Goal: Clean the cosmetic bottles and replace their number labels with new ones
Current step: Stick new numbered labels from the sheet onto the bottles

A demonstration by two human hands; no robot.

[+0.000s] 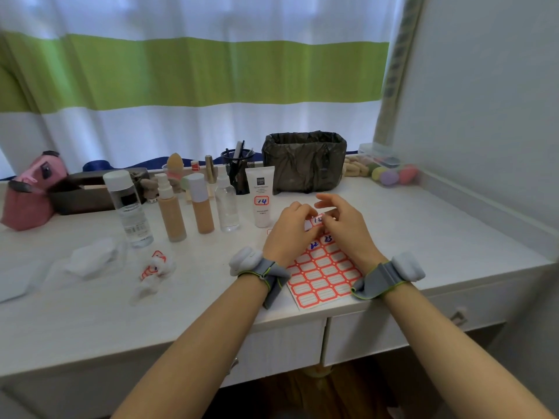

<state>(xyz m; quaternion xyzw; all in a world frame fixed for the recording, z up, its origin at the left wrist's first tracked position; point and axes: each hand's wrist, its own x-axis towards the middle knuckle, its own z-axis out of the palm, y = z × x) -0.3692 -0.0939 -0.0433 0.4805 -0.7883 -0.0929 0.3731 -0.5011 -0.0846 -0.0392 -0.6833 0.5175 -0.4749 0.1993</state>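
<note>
A sheet of red-bordered labels (325, 275) lies on the white desk (423, 237) in front of me. Both hands work at its far end: my left hand (289, 234) holds the sheet's upper corner with curled fingers, and my right hand (341, 225) pinches a label (317, 220) with a blue handwritten number. Behind stand a white tube (262, 196) labelled 14, a clear spray bottle (226, 204), two beige foundation bottles (201, 204) (169, 208) and a clear toner bottle (128, 207).
Crumpled cotton with old peeled labels (155, 267) and a wipe (93, 258) lie at the left. A bin lined with a black bag (304, 160), a pen cup (237, 164), a pink pouch (28, 192) and coloured sponges (390, 175) line the back.
</note>
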